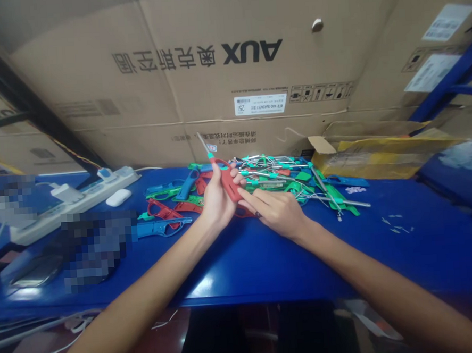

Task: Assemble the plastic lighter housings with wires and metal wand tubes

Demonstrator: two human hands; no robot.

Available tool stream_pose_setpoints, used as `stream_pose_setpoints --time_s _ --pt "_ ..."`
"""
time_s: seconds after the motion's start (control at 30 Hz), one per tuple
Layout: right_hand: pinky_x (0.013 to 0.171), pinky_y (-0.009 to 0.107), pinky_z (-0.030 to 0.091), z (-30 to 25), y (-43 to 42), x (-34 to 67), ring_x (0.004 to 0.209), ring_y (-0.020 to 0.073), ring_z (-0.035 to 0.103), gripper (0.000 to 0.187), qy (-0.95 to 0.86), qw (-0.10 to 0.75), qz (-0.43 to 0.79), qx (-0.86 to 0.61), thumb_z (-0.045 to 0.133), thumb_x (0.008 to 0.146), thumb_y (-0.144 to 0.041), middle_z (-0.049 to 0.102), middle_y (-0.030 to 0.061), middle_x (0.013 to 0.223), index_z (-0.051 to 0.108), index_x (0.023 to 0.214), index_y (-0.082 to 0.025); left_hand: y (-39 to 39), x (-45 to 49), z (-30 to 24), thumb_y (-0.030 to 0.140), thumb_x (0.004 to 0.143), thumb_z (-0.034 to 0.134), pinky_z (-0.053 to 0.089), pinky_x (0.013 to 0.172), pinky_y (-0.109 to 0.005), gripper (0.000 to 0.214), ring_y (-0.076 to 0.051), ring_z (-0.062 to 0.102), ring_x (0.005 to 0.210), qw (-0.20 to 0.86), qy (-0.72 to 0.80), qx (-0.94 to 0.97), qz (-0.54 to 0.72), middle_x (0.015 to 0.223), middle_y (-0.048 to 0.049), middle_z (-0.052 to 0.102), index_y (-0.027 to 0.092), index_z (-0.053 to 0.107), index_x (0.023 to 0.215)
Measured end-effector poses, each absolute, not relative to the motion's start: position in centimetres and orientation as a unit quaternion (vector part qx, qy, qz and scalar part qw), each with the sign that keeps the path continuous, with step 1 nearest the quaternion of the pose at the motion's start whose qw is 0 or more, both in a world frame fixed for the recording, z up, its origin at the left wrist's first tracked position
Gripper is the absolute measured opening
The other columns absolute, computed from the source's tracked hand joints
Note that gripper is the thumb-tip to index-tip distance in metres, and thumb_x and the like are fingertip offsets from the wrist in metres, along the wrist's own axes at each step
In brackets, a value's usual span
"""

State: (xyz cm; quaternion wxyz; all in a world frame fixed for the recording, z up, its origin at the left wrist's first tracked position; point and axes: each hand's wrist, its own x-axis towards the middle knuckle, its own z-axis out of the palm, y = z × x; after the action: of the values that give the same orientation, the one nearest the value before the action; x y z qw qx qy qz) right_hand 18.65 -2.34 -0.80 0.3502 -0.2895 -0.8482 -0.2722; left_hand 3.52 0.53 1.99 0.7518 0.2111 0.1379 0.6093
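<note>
My left hand (216,198) is closed round a red plastic lighter (228,181) with a thin metal nozzle that points up and to the left. My right hand (273,208) rests beside it on the blue table (265,254), fingers pressed against the lower part of the red body. Behind both hands lies a pile of several red, blue and green lighter shells and metal tubes (276,176).
A white power strip (81,199) and a small white case (118,197) lie at the left. An open cardboard box (378,154) stands at the right. Large cardboard cartons (229,65) wall off the back. Small scraps (397,225) dot the table's right side.
</note>
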Motion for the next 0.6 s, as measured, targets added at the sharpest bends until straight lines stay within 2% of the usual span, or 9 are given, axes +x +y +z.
stream_pose_setpoints --time_s 0.13,0.23,0.33,0.43,0.5,0.6 --pt "0.054 0.025 0.045 -0.7 -2.3 19.0 0.06 0.0108 0.058 0.035 -0.854 0.396 -0.191 -0.277 0.052 0.104 -0.034 0.066 0.0011 0.077 0.065 0.129 -0.014 0.6 3.5 1.6 0.044 0.105 0.045 0.046 0.052 -0.017 0.038 -0.007 0.048 0.052 0.752 0.166 0.209 0.603 0.067 0.002 0.049 0.012 0.06 0.092" --pt "0.058 0.025 0.048 -0.3 -2.5 19.5 0.066 0.0115 0.058 0.031 -0.825 0.477 -0.123 -0.277 0.056 0.101 -0.027 0.064 0.003 0.086 0.062 0.129 -0.016 0.8 3.4 1.5 0.046 0.104 0.046 0.043 0.047 -0.017 0.041 -0.006 0.044 0.047 0.743 0.18 0.219 0.606 0.065 0.0034 0.048 0.01 0.062 0.093" --pt "0.067 0.031 0.051 0.5 -2.7 20.0 0.077 0.016 0.059 0.029 -0.787 0.556 -0.086 -0.252 0.051 0.097 -0.016 0.063 0.0052 0.096 0.06 0.125 -0.02 0.8 3.3 1.4 0.046 0.106 0.04 0.04 0.044 -0.018 0.045 -0.006 0.042 0.044 0.745 0.194 0.22 0.599 0.062 0.0036 0.047 0.01 0.061 0.092" --pt "0.076 0.039 0.052 1.2 -2.7 20.4 0.084 0.019 0.059 0.024 -0.737 0.626 -0.03 -0.253 0.045 0.099 -0.02 0.063 0.0045 0.093 0.061 0.116 -0.023 0.7 3.5 1.3 0.043 0.108 0.035 0.037 0.041 -0.018 0.046 -0.006 0.04 0.042 0.75 0.212 0.213 0.59 0.061 0.0035 0.047 0.01 0.061 0.09" --pt "0.072 0.037 0.052 1.2 -2.5 20.5 0.079 0.0179 0.059 0.022 -0.702 0.655 0.019 -0.28 0.042 0.102 -0.029 0.061 0.0032 0.086 0.063 0.106 -0.023 0.6 3.6 1.2 0.041 0.108 0.033 0.036 0.041 -0.017 0.045 -0.006 0.04 0.042 0.75 0.219 0.219 0.585 0.061 0.0035 0.046 0.01 0.06 0.09" --pt "0.05 0.028 0.045 0.7 -2.5 20.4 0.058 0.0123 0.054 0.03 -0.656 0.676 0.112 -0.316 0.042 0.104 -0.042 0.057 0.0005 0.075 0.059 0.09 -0.023 0.4 3.9 0.9 0.043 0.107 0.038 0.034 0.04 -0.017 0.043 -0.005 0.038 0.041 0.751 0.231 0.233 0.573 0.061 0.0044 0.045 0.01 0.06 0.091"
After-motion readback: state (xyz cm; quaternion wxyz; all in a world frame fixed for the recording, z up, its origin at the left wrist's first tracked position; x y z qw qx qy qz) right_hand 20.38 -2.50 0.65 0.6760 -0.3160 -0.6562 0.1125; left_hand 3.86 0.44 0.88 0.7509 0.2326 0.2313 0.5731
